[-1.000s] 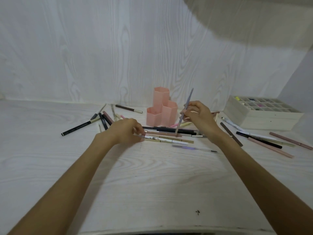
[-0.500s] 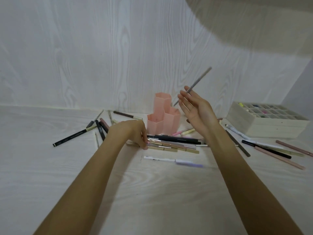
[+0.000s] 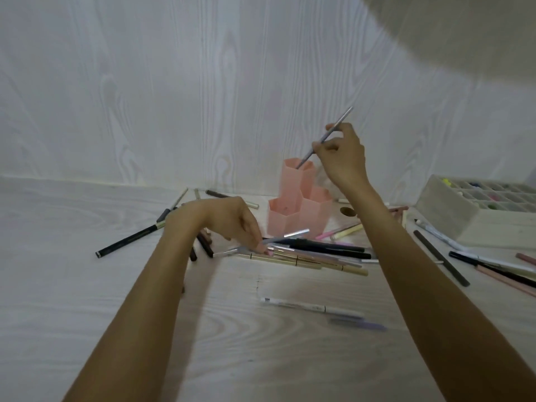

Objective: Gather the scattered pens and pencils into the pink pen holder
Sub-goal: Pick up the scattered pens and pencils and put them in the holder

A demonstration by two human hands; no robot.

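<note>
The pink pen holder (image 3: pixel 295 219), made of hexagonal tubes, stands at the back middle of the table. My right hand (image 3: pixel 342 155) pinches a grey pencil (image 3: pixel 343 117) above it, the pencil's lower tip inside the tallest tube. My left hand (image 3: pixel 229 221) reaches down to a pile of pens (image 3: pixel 319 256) in front of the holder and pinches a silver pen (image 3: pixel 287 235), one end raised off the pile. A white and purple pen (image 3: pixel 316 309) lies alone nearer to me.
Black and brown pens (image 3: pixel 130 239) lie scattered left of my left hand. More pens (image 3: pixel 441 258) lie at the right, beside a wooden compartment box (image 3: pixel 452 213). A wood-grain wall stands close behind the holder.
My right hand has risen and closed on the grey pencil, bringing its tip down into the tallest tube. My left hand has picked up one end of a silver pen.
</note>
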